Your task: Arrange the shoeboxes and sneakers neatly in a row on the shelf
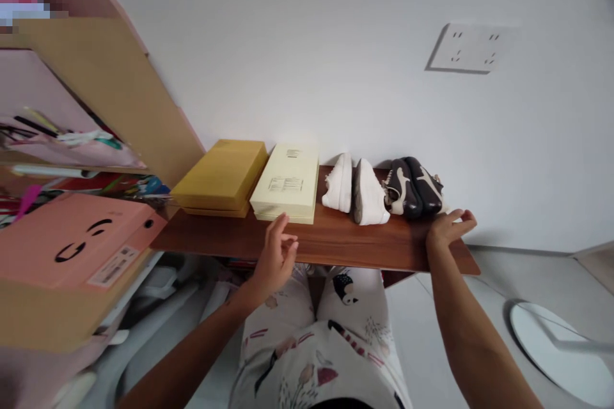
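Note:
My left hand (278,257) hovers at the front of a cream shoebox (288,179), its fingers apart and nothing in them. My right hand (449,229) is by the right end of the brown wooden board (330,246), beside a pair of dark brown sneakers (411,188) with cream markings; its fingers are stretched out and hold nothing. Between the cream box and the dark pair, two white sneakers (367,195) lie on their sides. A mustard-yellow shoebox (223,172) sits left of the cream one. Both boxes have their lids on.
A pink box (71,239) with a printed face stands on a desk at the left, below shelves of stationery. A white wall (307,64) with a socket panel (465,48) rises behind the board. At the lower right is a round white base (556,339) on the floor.

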A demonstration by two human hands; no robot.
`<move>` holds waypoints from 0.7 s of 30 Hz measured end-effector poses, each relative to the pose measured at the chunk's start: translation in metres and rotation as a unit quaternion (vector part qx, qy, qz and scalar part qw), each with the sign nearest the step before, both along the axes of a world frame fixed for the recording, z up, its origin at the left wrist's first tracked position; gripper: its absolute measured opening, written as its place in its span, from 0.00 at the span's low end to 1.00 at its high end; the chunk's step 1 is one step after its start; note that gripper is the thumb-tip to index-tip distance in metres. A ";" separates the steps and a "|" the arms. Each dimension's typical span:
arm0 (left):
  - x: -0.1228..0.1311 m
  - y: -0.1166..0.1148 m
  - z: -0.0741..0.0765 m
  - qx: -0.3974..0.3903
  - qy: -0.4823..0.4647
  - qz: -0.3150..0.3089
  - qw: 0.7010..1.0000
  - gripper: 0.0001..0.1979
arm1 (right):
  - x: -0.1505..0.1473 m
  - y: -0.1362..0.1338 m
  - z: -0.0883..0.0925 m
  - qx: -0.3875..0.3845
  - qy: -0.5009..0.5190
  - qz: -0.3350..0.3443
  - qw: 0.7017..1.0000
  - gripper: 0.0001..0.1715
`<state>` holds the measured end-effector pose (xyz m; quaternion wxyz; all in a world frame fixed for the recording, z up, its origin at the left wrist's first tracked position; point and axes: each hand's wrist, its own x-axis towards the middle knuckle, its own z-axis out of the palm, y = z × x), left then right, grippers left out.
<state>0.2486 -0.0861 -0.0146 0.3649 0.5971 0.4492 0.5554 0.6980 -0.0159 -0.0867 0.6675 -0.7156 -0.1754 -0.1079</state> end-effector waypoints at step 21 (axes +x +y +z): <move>-0.143 0.049 -0.024 -0.319 -0.372 0.177 0.854 0.21 | -0.358 -0.077 0.038 -0.059 0.402 0.501 0.764 0.23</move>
